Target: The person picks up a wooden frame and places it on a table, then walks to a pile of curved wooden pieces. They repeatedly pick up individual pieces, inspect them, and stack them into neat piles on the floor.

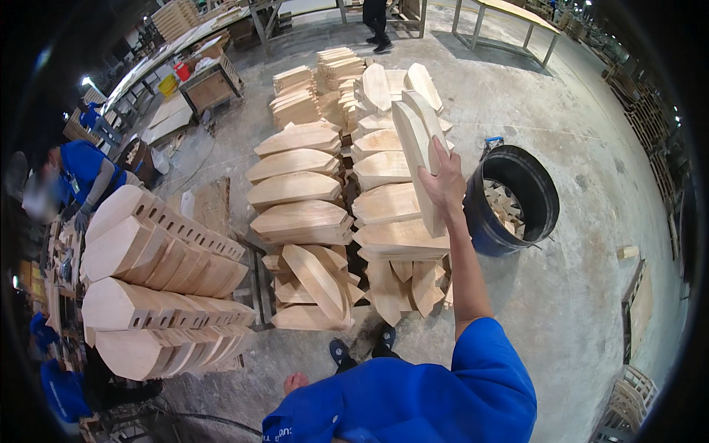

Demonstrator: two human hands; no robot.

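Observation:
My right hand [445,180] is closed round a pair of long pale wooden boards [413,144], thumb on one face and fingers on the other. The boards stand tilted over the right row of stacked wooden pieces [386,201], their upper ends pointing away from me. Low in front of my body is my left hand [296,382], mostly covered by my blue shirt; how its fingers are set cannot be made out. The left row of wooden pieces [298,190] lies alongside, with loose pieces [316,279] crossed at its near end.
To the right stands a black bin [480,232] with wood offcuts [504,209] inside. Large stacks of slotted wooden pieces [140,303] rise on the left. A person in blue [87,168] works beyond them. Another person's legs [375,26] show by the far tables.

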